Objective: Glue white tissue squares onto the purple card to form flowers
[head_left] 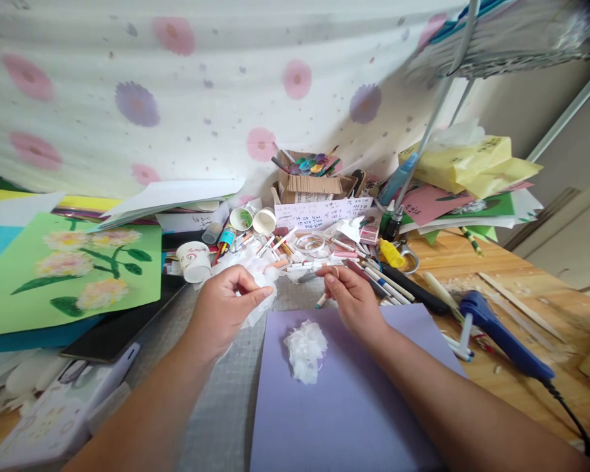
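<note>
My left hand [225,307] is closed, thumb pressed against the curled fingers, in front of crumpled white tissue paper [261,311]. Whether any of that paper is in its grip I cannot tell. Across from it, my right hand [353,300] is also closed, thumb and fingertips together above the far edge of a purple paper sheet [295,426]. Anything between those fingertips is too small to make out. A ruffled white tissue flower [306,351] lies on the purple sheet, between my forearms and touched by neither hand.
Pens and markers [388,278] crowd the back, beside paper cups [195,261] and a cardboard box [307,187]. A blue glue gun [504,337] with a cord lies right. Left are a green flower picture [142,262] and a dark tablet-like slab [122,328].
</note>
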A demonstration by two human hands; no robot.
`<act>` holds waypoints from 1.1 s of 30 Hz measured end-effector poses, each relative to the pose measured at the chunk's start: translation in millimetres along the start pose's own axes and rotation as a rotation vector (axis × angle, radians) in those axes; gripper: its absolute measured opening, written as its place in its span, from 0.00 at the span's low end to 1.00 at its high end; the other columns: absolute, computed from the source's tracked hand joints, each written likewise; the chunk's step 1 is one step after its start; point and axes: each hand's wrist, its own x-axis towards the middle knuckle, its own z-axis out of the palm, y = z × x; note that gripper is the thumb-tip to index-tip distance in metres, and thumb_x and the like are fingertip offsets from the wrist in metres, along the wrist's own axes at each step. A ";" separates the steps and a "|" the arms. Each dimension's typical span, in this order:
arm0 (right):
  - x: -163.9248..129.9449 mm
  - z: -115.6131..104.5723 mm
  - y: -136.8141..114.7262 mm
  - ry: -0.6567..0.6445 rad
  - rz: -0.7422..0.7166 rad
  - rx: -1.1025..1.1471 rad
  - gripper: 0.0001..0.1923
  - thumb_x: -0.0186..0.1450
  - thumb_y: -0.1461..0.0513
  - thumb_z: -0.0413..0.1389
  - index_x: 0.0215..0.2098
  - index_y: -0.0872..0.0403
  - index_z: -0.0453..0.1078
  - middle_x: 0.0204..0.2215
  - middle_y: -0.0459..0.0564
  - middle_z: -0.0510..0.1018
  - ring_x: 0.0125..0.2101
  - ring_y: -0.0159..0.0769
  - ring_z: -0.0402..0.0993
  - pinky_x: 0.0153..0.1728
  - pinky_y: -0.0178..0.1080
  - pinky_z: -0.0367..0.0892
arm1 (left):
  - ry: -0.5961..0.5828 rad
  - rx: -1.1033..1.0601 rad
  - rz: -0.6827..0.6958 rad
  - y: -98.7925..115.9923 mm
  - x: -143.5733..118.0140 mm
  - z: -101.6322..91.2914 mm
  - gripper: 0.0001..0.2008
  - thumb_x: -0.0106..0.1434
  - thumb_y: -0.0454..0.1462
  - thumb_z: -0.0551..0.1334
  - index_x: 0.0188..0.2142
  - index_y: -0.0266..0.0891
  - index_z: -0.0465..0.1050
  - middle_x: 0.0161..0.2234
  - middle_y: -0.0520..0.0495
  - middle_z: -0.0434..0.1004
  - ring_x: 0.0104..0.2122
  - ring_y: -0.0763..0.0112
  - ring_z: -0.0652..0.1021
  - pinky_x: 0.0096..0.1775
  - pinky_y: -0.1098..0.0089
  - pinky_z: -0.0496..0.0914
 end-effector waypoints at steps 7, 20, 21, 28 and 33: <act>-0.5 -2.6 -1.1 -0.011 -0.010 -0.083 0.12 0.64 0.56 0.50 0.36 0.55 0.71 0.21 0.42 0.64 0.23 0.30 0.63 0.25 0.34 0.62 | 0.029 0.165 0.016 -4.2 8.1 -14.5 0.11 0.58 0.44 0.60 0.29 0.40 0.76 0.29 0.51 0.77 0.32 0.68 0.74 0.35 0.71 0.66; -0.7 -3.3 -0.6 -0.019 -0.005 -0.098 0.13 0.65 0.55 0.49 0.37 0.56 0.70 0.22 0.43 0.63 0.24 0.31 0.62 0.26 0.36 0.60 | 0.030 0.023 -0.110 -11.6 8.3 -13.3 0.13 0.50 0.43 0.67 0.21 0.38 0.67 0.19 0.56 0.67 0.20 0.76 0.65 0.24 0.75 0.58; -0.7 -3.3 -0.7 -0.018 -0.004 -0.095 0.13 0.64 0.55 0.49 0.37 0.56 0.70 0.22 0.43 0.63 0.24 0.31 0.62 0.26 0.36 0.60 | 0.039 0.031 -0.102 -12.6 8.8 -13.7 0.13 0.51 0.43 0.66 0.21 0.38 0.67 0.19 0.56 0.66 0.20 0.76 0.65 0.24 0.74 0.57; -0.9 -3.4 -1.5 -0.016 0.002 -0.096 0.13 0.64 0.55 0.49 0.37 0.56 0.70 0.21 0.43 0.63 0.24 0.31 0.62 0.26 0.35 0.59 | -0.041 0.118 -0.082 -12.1 11.4 -13.5 0.10 0.58 0.42 0.58 0.26 0.41 0.75 0.26 0.51 0.77 0.28 0.69 0.74 0.33 0.69 0.67; -1.1 -3.0 -0.8 -0.021 0.003 -0.087 0.13 0.64 0.55 0.49 0.37 0.55 0.70 0.21 0.42 0.63 0.24 0.31 0.62 0.25 0.35 0.59 | -0.093 0.137 -0.160 -8.3 11.2 -14.4 0.09 0.52 0.43 0.62 0.28 0.41 0.77 0.30 0.49 0.80 0.30 0.67 0.76 0.32 0.70 0.67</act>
